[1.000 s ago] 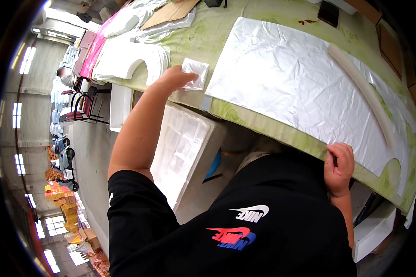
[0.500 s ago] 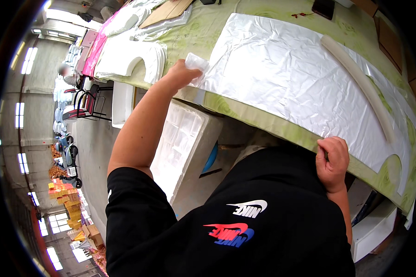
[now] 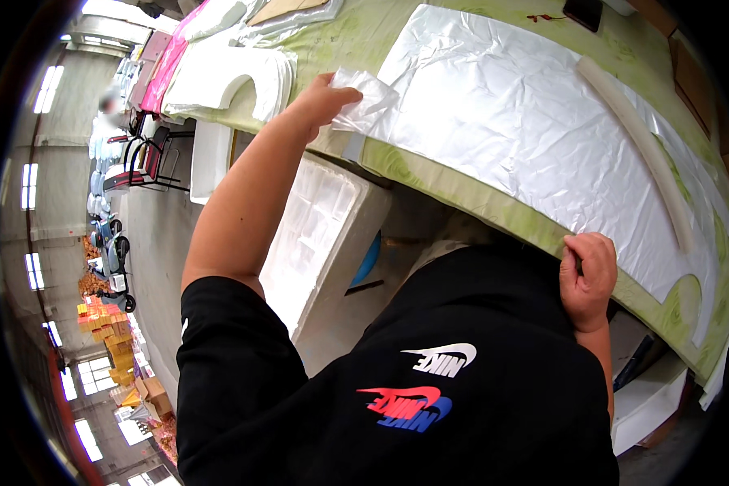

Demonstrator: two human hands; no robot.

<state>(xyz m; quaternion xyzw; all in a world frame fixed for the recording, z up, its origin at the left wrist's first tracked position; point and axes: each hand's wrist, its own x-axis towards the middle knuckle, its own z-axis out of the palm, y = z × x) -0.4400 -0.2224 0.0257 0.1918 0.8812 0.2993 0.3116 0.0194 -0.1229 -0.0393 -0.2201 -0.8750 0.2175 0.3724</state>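
Note:
My left hand (image 3: pixel 328 105) is closed on a crumpled piece of thin, translucent plastic film (image 3: pixel 368 101) at the left end of a large shiny white plastic sheet (image 3: pixel 478 105). This sheet lies wrinkled across the green patterned table (image 3: pixel 413 174). A long, curved off-white strip (image 3: pixel 640 150) rests on its right part. By the front edge of the table, my right hand (image 3: pixel 589 279) is curled into a fist beside the sheet. Whatever its fingers may hold is hidden. Left of my left hand lies a stack of white pieces (image 3: pixel 211 79) with a rounded cut-out.
Below the table edge stands a white foam box (image 3: pixel 356 194) with clear packets inside. A dark phone (image 3: pixel 583 14) and cardboard (image 3: pixel 692 85) are at the far right. Chairs (image 3: pixel 146 162), a scooter (image 3: pixel 113 251) and stacked boxes (image 3: pixel 109 328) stand on the left, where a distant person appears.
The film in my left hand has spread from a compact folded shape into a wider, crumpled one over the sheet's end. My right hand stays curled at the table edge. The view has shifted slightly.

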